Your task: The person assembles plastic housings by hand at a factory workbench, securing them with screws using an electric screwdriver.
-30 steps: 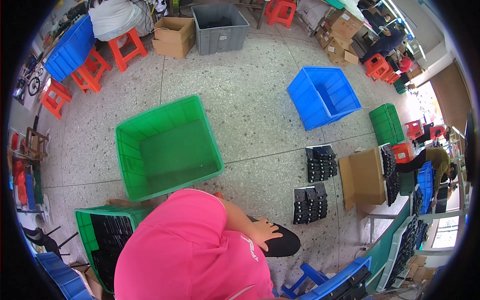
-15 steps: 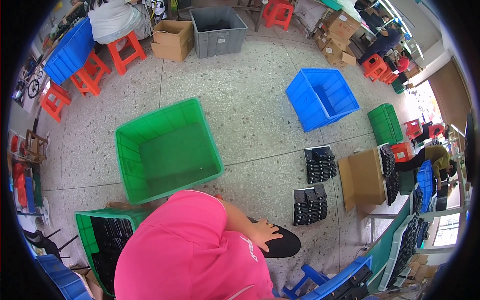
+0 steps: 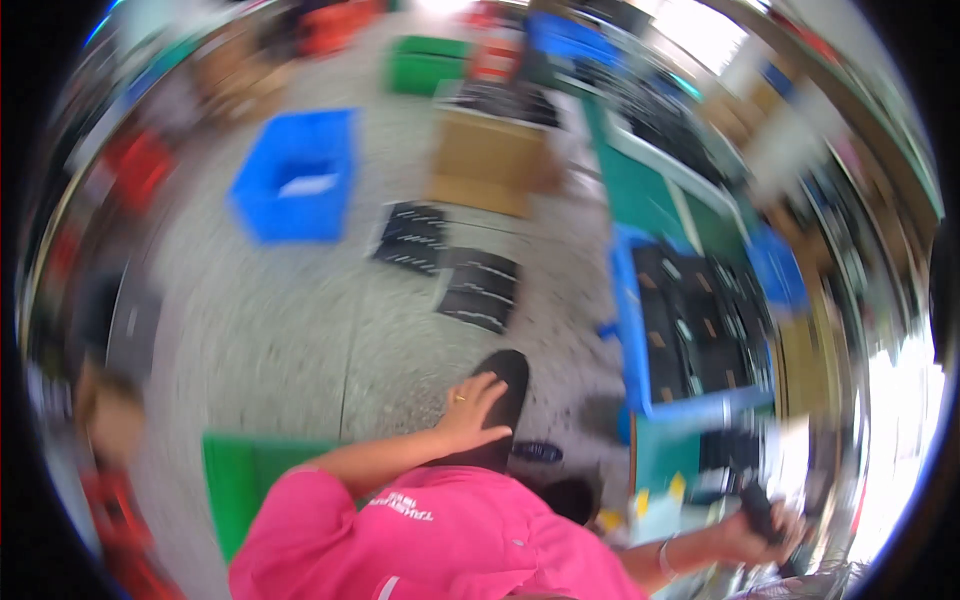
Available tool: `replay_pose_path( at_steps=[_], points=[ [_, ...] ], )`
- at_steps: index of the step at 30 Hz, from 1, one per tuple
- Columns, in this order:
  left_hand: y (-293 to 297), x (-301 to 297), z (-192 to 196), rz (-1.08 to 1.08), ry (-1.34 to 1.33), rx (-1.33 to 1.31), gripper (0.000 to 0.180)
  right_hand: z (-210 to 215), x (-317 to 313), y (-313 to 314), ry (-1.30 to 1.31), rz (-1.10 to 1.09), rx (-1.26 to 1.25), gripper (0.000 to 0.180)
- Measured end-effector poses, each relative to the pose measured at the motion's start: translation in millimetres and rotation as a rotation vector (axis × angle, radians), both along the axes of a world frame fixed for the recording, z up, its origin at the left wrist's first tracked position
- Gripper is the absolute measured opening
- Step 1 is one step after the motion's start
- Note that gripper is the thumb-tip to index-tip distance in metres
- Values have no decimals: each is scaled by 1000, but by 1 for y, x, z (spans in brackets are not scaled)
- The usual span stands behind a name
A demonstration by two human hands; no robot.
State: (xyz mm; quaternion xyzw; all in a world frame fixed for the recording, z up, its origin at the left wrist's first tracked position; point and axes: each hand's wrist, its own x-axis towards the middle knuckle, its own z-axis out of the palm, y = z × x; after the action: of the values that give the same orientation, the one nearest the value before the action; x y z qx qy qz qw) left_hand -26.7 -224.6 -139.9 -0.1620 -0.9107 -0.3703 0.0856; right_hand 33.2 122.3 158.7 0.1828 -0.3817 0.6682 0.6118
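Observation:
The picture is motion-blurred. My left hand [image 3: 477, 405] lies flat on my black-trousered knee [image 3: 505, 380], fingers apart, a ring on one finger, holding nothing. My right hand [image 3: 757, 520] is at the lower right with a bracelet on the wrist, closed around a small black object [image 3: 752, 500] whose kind I cannot make out. It sits just below a blue crate [image 3: 628, 330] filled with black flat parts. My pink shirt [image 3: 430, 540] fills the lower middle.
Two stacks of black trays [image 3: 480, 290] [image 3: 412, 238] lie on the speckled floor ahead. Beyond them stand a blue crate [image 3: 295, 175] and a cardboard box [image 3: 490, 160]. A green crate [image 3: 235, 470] is at my lower left, another green crate [image 3: 430, 65] is far off.
The view has swung sharply to the right. The big green crate slid to the lower left, the blue crate of black parts came into view, and my right hand now shows, gripping something black.

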Motion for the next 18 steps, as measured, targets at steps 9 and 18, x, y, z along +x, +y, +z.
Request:
replay_pose_path(
  at_steps=[9, 18],
  points=[
    [75, -137, 107, -429, 707, 287, 75, 22, 183, -50, -60, -314, 14, 27],
    [164, -277, 208, -259, 228, 23, 115, -4, 227, -106, -211, -586, -138, 33]
  ],
)
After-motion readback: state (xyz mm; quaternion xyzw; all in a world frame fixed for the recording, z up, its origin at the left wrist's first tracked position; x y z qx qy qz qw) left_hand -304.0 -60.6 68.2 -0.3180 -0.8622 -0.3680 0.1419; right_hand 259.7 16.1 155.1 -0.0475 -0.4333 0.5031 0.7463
